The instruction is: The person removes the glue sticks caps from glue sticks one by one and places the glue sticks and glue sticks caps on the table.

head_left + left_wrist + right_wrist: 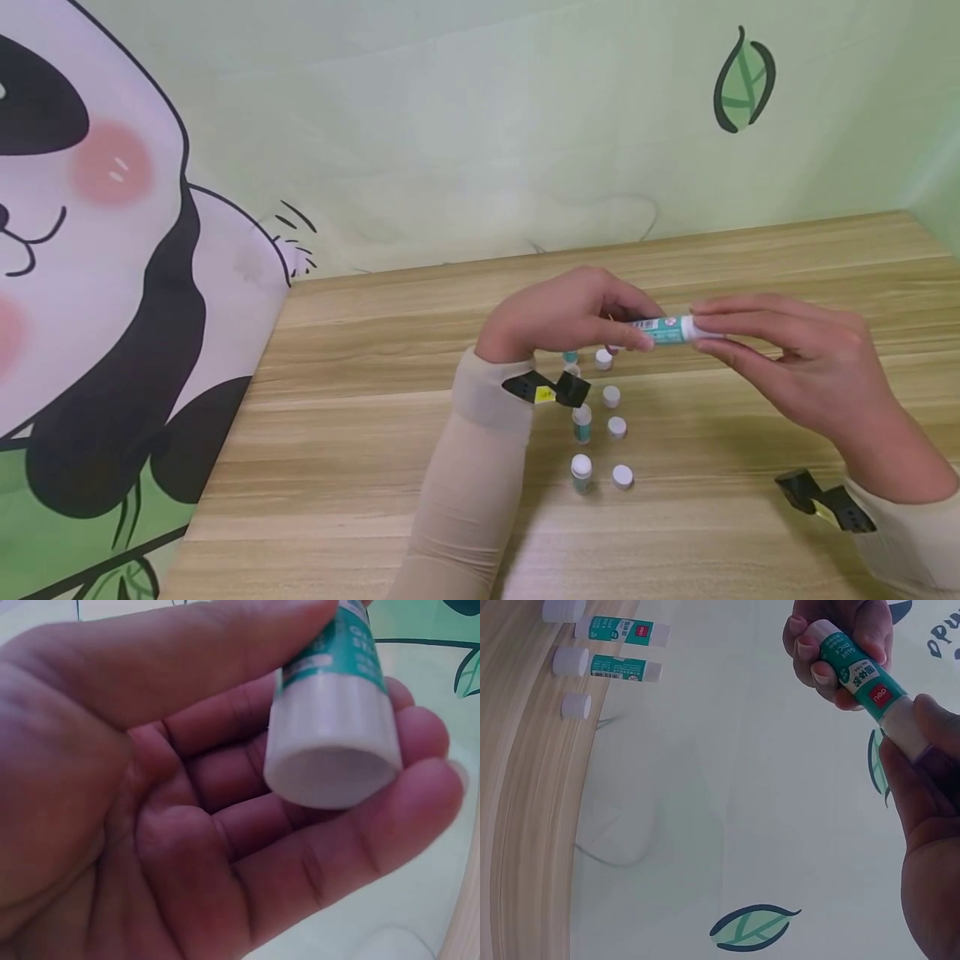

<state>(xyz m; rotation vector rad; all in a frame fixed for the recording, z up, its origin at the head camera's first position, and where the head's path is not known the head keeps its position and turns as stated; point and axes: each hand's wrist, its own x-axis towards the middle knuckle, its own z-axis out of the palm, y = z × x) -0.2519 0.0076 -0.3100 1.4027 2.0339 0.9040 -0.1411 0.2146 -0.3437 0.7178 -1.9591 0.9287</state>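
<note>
A green-and-white glue stick (663, 331) is held level above the table between both hands. My left hand (573, 312) pinches its labelled body between thumb and fingers. In the left wrist view, the white base (334, 742) of the glue stick juts out past the thumb. At the other end, the thumb and fingers of my right hand (813, 354) pinch the white cap (906, 729), which meets the label. Below the hands, several uncapped glue sticks (582, 425) stand upright in a row. Several loose white caps (617, 427) lie beside them on the right.
The wood-grain table (337, 458) reaches back to a pale green wall (450, 125). A printed panda (142, 333) covers the left side, and a leaf drawing (744, 79) is on the back wall. Black wrist cameras (547, 388) sit on both sleeves.
</note>
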